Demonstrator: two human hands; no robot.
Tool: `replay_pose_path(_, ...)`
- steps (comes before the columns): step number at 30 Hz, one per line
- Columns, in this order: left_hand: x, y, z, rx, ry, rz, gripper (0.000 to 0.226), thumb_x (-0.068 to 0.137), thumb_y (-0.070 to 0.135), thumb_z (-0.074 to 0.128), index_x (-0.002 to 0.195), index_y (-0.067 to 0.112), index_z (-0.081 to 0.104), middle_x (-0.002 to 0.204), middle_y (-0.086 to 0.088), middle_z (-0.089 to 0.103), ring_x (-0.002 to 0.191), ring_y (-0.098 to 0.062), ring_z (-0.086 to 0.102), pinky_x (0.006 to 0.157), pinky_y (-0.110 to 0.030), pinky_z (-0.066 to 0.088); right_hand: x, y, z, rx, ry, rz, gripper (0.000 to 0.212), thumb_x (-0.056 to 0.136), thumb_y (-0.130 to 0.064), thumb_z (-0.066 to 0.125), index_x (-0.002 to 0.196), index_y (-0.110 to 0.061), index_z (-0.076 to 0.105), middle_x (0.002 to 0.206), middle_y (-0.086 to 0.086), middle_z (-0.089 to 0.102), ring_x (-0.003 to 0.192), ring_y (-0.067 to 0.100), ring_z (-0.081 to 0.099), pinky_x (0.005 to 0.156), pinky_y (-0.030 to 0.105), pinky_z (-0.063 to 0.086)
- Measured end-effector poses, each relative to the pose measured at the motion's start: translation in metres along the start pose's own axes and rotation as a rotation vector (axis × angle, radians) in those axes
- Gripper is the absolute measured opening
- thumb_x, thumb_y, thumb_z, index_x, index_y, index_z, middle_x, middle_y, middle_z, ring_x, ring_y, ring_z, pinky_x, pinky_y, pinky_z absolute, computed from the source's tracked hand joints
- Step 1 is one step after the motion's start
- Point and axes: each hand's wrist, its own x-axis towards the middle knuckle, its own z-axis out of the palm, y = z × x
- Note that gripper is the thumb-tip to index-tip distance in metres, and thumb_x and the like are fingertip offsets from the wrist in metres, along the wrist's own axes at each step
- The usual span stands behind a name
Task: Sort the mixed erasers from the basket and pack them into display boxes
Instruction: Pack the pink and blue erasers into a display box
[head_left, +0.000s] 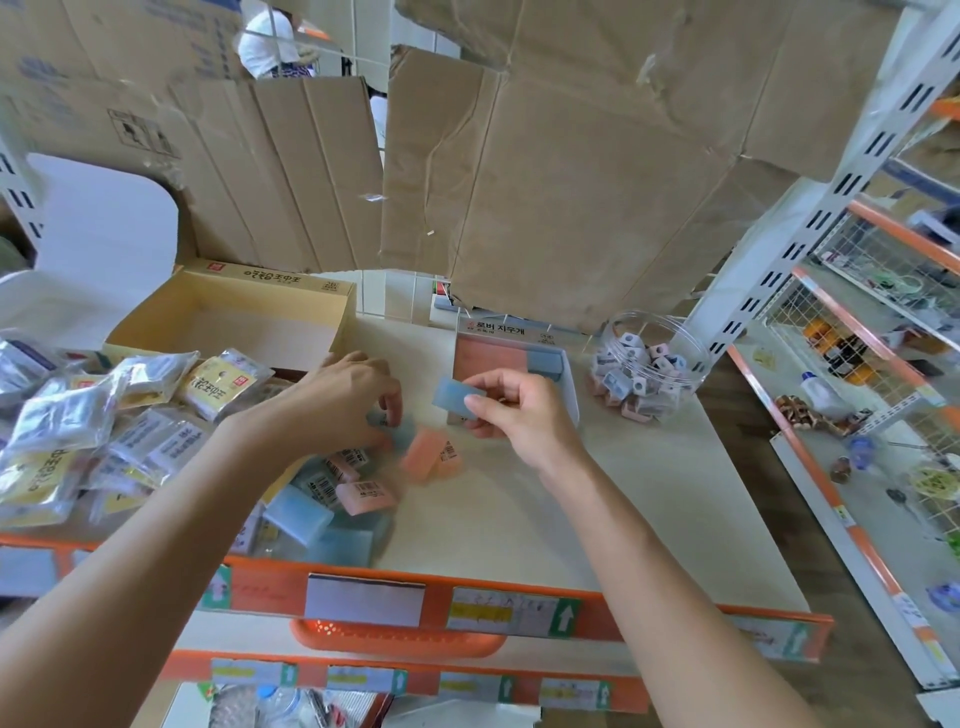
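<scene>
Blue eraser (453, 396) sits pinched in the right hand (519, 415), just beside the part-filled display box (570, 384). The left hand (337, 400) curls into the loose erasers (366, 496) on the worktop (571, 493); whether it holds 1 is hidden. Much sorting seemingly remains.

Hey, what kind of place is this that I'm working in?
Most likely a stationery or variety shop, on the sales floor: white slotted metal shelving uprights, orange shelf-edge rails carrying price labels, and a white cardboard display box part-filled with pink and blue erasers.
</scene>
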Motion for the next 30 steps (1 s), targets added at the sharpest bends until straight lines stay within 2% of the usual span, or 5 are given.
replay_pose_path(5, 0.0, 0.004, -0.01, -0.396, 0.113, -0.041, 0.017, 0.082, 0.013, 0.066, 0.081, 0.021, 0.052, 0.08, 0.009, 0.055, 0.075, -0.011, 0.051, 0.061, -0.008, 0.039, 0.0, -0.003, -0.003, 0.155, 0.008, -0.005, 0.012, 0.088, 0.005, 0.057, 0.09, -0.005, 0.063, 0.078, 0.007, 0.056, 0.056, 0.005, 0.061, 0.059, 0.017, 0.053)
replay_pose_path(9, 0.007, 0.009, -0.012, -0.687, 0.27, -0.098, 0.01, 0.083, 0.013, 0.066, 0.083, 0.017, 0.058, 0.077, 0.006, 0.059, 0.068, -0.008, 0.053, 0.059, -0.007, 0.041, 0.0, -0.007, -0.004, 0.263, -0.007, -0.011, 0.015, 0.088, 0.002, 0.059, 0.084, -0.012, 0.063, 0.08, 0.005, 0.059, 0.06, 0.012, 0.063, 0.058, 0.019, 0.054)
replay_pose_path(13, 0.016, 0.016, -0.016, -0.852, 0.231, -0.061, 0.011, 0.085, 0.007, 0.063, 0.083, 0.018, 0.06, 0.076, 0.0, 0.063, 0.055, -0.002, 0.054, 0.056, -0.011, 0.045, 0.003, -0.009, -0.008, 0.207, -0.05, -0.002, 0.015, 0.088, 0.0, 0.059, 0.084, -0.014, 0.062, 0.078, 0.004, 0.06, 0.057, 0.011, 0.062, 0.058, 0.022, 0.054)
replay_pose_path(23, 0.043, 0.037, -0.014, -0.923, 0.206, -0.007, 0.024, 0.09, -0.001, 0.051, 0.094, 0.017, 0.066, 0.076, 0.006, 0.064, 0.061, 0.004, 0.057, 0.062, -0.008, 0.045, 0.015, -0.004, -0.037, 0.063, -0.078, -0.051, 0.025, 0.091, 0.002, 0.054, 0.113, -0.008, 0.061, 0.086, 0.002, 0.061, 0.066, -0.002, 0.058, 0.058, 0.017, 0.052)
replay_pose_path(30, 0.066, 0.05, -0.003, -0.551, 0.205, 0.001, 0.03, 0.092, 0.005, 0.046, 0.116, 0.014, 0.062, 0.116, -0.001, 0.06, 0.104, -0.014, 0.056, 0.087, -0.021, 0.04, 0.03, 0.019, -0.08, -0.525, 0.323, -0.033, 0.014, 0.087, -0.013, 0.063, 0.098, -0.018, 0.071, 0.081, -0.003, 0.064, 0.072, 0.013, 0.057, 0.072, 0.027, 0.045)
